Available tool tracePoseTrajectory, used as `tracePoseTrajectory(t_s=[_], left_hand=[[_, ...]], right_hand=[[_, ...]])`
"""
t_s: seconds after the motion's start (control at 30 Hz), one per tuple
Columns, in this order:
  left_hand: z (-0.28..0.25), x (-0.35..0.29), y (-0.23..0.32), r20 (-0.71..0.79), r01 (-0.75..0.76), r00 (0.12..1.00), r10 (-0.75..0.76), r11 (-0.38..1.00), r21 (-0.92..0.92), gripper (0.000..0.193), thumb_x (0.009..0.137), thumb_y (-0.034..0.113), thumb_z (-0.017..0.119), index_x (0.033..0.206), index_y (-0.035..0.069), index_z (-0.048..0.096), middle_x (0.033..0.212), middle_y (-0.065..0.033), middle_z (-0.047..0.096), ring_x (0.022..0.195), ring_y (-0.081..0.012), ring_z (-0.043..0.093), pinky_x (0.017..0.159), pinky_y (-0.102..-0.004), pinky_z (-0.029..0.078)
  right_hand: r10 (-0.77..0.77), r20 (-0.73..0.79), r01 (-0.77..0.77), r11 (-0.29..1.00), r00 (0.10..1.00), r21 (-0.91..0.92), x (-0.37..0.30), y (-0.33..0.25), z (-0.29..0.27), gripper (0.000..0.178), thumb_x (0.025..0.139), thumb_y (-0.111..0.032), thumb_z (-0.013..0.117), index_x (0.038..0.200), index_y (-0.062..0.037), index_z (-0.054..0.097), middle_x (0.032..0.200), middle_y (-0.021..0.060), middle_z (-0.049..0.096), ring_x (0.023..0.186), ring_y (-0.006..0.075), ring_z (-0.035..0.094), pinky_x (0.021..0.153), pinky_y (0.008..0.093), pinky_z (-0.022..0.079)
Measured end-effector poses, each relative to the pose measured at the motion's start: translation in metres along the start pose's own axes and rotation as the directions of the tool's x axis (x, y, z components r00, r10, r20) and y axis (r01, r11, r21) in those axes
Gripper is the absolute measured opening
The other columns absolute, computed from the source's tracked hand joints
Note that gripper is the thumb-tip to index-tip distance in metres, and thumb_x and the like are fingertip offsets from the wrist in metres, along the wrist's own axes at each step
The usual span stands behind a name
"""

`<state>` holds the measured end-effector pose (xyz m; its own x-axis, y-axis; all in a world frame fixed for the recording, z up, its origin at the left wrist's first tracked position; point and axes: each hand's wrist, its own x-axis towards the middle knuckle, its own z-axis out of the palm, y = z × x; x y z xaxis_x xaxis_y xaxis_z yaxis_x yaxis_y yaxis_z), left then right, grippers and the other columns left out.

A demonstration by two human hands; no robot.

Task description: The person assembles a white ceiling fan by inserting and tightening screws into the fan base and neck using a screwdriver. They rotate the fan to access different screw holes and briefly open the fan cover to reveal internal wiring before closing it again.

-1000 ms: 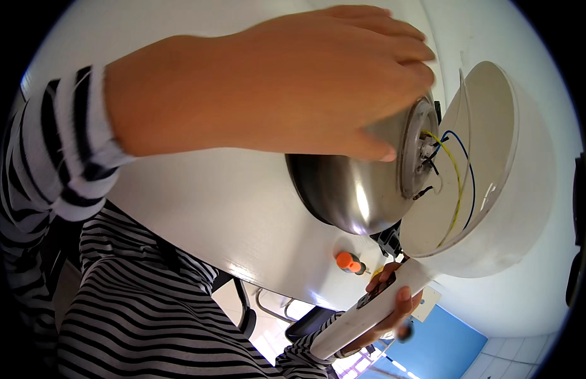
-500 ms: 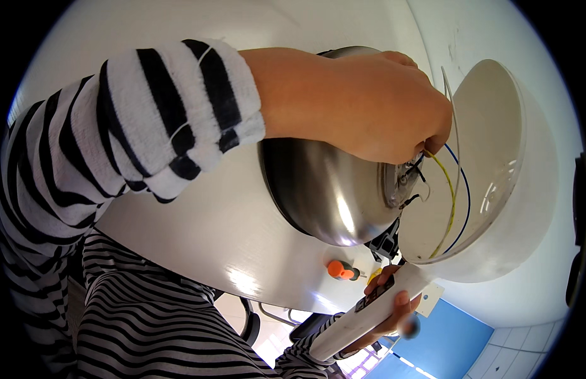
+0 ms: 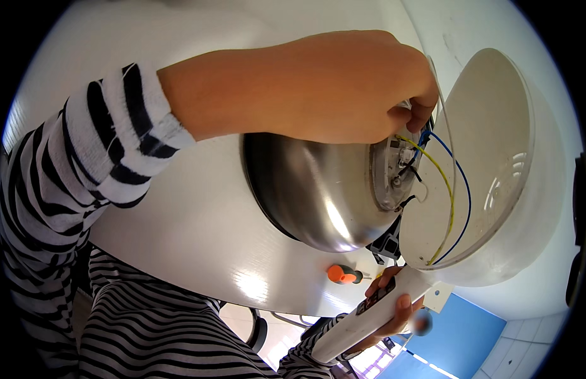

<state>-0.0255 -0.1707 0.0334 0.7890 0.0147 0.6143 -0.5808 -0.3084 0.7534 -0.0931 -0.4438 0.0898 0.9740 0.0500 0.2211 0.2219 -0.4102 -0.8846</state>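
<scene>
A rounded stainless-steel pot (image 3: 318, 196) lies on its side, its base with electrical fittings (image 3: 394, 174) facing right. My left hand (image 3: 362, 85) reaches across its top. The fingers are bent and pinched together at the upper edge of that base; what they grip is hidden. Just below the fingertips sits the end of a blue wire (image 3: 468, 189). This wire and a yellow-green wire (image 3: 451, 196) run from the base into a white plastic shell (image 3: 542, 158), open toward the pot. My right hand (image 3: 400, 312) is closed round the shell's white handle (image 3: 350, 331), which has a dark button panel.
A screwdriver with an orange and black handle (image 3: 341, 273) lies on the white table (image 3: 198, 215) near its edge. Something black (image 3: 386, 245) sits beneath the pot's base. Chair parts (image 3: 258, 331) show beyond the table edge. A thin pale cord (image 3: 446, 120) passes before the shell.
My left hand and forearm have shifted up and left, uncovering more of the base and the blue wire's end. The pot has moved slightly left. My right hand still holds the handle.
</scene>
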Motion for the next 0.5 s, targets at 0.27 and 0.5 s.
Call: tracePoseTrajectory(t_s=[0.27, 0.5], left_hand=[[0.002, -0.003, 0.001, -0.055, -0.284, 0.953, 0.298, 0.943, 0.175, 0.02, 0.072, 0.007, 0.052, 0.083, 0.004, 0.068, 0.082, -0.0097, 0.064, 0.084, -0.0242, 0.059, 0.087, -0.0341, 0.042], [0.012, -0.007, 0.008, 0.071, -0.308, 0.951, 0.3, 0.913, 0.266, 0.019, 0.075, 0.013, 0.052, 0.079, 0.004, 0.068, 0.087, -0.0052, 0.065, 0.092, -0.0183, 0.057, 0.094, -0.031, 0.036]], right_hand=[[0.016, -0.01, -0.016, 0.999, 1.0, -0.033, -0.001, -0.008, 0.001, 0.059, 0.069, -0.038, 0.059, 0.099, 0.0098, 0.042, 0.061, 0.0153, 0.048, 0.039, 0.0156, 0.046, 0.031, 0.0234, 0.038], [0.008, -0.001, -0.008, 0.999, 1.0, -0.034, 0.0, -0.001, -0.008, 0.058, 0.07, -0.037, 0.06, 0.098, 0.0103, 0.042, 0.061, 0.0156, 0.049, 0.036, 0.0156, 0.046, 0.03, 0.0228, 0.038]])
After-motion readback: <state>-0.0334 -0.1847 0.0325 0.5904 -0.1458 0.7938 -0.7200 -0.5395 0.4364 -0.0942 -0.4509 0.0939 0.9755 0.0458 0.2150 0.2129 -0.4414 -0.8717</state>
